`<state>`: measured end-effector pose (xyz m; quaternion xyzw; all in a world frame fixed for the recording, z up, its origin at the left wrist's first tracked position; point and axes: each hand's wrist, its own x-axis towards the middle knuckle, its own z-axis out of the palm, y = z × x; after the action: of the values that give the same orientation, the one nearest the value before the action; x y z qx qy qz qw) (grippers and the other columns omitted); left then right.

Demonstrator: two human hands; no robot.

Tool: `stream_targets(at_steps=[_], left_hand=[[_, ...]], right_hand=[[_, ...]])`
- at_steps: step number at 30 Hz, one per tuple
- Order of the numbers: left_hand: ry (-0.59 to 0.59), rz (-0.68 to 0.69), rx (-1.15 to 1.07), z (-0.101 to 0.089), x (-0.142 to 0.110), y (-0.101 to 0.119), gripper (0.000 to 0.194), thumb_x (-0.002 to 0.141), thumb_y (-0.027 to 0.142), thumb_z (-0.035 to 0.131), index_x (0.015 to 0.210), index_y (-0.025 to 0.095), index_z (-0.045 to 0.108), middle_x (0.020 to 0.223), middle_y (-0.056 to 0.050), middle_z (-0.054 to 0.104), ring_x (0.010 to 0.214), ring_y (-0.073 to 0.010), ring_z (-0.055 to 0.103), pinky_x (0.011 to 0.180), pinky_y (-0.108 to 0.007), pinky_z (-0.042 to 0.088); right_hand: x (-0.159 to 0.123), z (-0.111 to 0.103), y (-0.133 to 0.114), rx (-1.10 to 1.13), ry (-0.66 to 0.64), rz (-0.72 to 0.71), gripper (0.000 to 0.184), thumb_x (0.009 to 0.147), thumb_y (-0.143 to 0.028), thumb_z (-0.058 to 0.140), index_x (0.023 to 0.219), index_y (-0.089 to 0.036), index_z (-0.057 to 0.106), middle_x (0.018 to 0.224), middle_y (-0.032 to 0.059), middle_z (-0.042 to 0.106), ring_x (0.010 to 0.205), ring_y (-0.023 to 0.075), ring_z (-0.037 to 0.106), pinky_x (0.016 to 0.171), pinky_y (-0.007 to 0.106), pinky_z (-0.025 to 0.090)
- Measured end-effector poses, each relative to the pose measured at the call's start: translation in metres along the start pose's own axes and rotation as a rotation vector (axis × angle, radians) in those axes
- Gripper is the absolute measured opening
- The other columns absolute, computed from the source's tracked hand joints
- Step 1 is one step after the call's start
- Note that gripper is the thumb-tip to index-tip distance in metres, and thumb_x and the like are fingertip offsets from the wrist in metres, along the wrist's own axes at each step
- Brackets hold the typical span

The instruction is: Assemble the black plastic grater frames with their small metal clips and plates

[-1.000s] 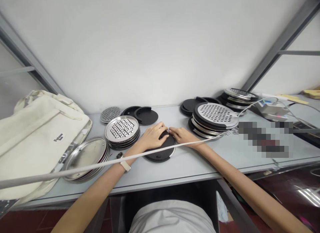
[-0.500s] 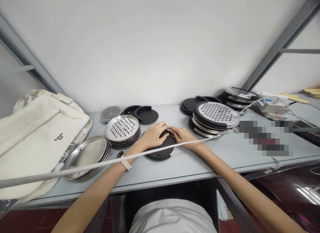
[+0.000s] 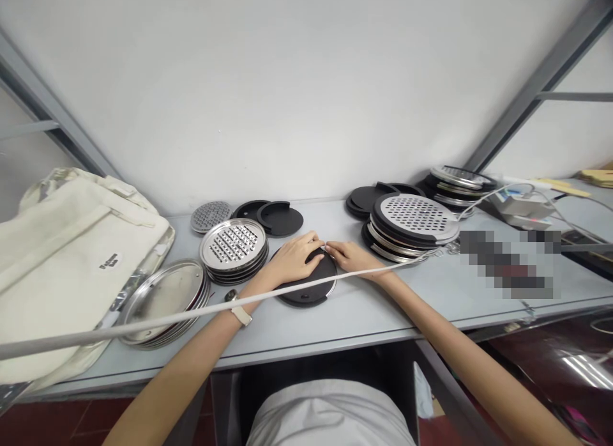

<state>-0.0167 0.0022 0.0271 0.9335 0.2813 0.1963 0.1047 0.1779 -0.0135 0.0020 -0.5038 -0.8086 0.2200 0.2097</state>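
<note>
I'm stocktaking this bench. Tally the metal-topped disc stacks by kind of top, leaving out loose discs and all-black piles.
Stack with mostly plain steel top: 1
Stacks with perforated or slotted tops: 3
Total: 4

Disc (image 3: 311,294) lying between left stack (image 3: 232,245) and right stack (image 3: 414,217)
A bag (image 3: 62,267) is resting beside plates (image 3: 165,292), left on the table (image 3: 292,328).

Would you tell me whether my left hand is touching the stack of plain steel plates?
Apart. The head view shows the left hand well to the right of the plain steel plates, with grey tabletop visible between them.
</note>
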Motion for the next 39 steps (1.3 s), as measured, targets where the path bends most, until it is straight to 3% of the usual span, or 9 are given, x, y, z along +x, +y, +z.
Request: stream_targets(at_steps=[12,23,32,39], left_hand=[[0.003,0.017,0.002,0.0,0.0,0.0,0.018,0.09,0.023,0.042,0.101,0.018,0.055,0.098,-0.005,0.052,0.088,-0.0163,0.054,0.079,-0.028,0.045],[0.016,0.016,-0.002,0.001,-0.001,-0.002,0.021,0.09,0.024,0.043,0.105,0.019,0.055,0.101,-0.006,0.052,0.09,-0.0175,0.055,0.083,-0.031,0.046],[0.072,-0.02,0.063,0.006,-0.003,-0.001,0.021,0.089,0.026,0.045,0.107,0.018,0.053,0.103,-0.006,0.052,0.092,-0.0185,0.055,0.085,-0.033,0.046],[0.104,0.028,0.027,0.003,-0.005,0.0,0.033,0.089,0.024,0.046,0.122,0.016,0.044,0.108,-0.009,0.057,0.105,-0.0218,0.052,0.093,-0.038,0.043]], right_hand=[[0.0,-0.004,-0.003,0.023,-0.005,0.013,0.036,0.094,-0.036,0.032,0.078,-0.016,0.058,0.07,0.0029,0.06,0.065,0.0143,0.052,0.063,0.024,0.034],[0.002,-0.001,0.009,0.096,0.013,-0.052,0.033,0.092,-0.037,0.034,0.076,-0.016,0.053,0.065,-0.0015,0.049,0.061,0.0114,0.043,0.059,0.023,0.031],[-0.001,-0.003,0.007,0.1,-0.012,-0.036,0.034,0.091,-0.039,0.033,0.07,-0.017,0.047,0.06,-0.0039,0.04,0.057,0.0101,0.038,0.055,0.023,0.027],[-0.006,-0.004,0.006,0.089,-0.005,0.006,0.035,0.091,-0.04,0.034,0.064,-0.018,0.04,0.056,-0.0049,0.035,0.053,0.0093,0.034,0.052,0.023,0.024]])
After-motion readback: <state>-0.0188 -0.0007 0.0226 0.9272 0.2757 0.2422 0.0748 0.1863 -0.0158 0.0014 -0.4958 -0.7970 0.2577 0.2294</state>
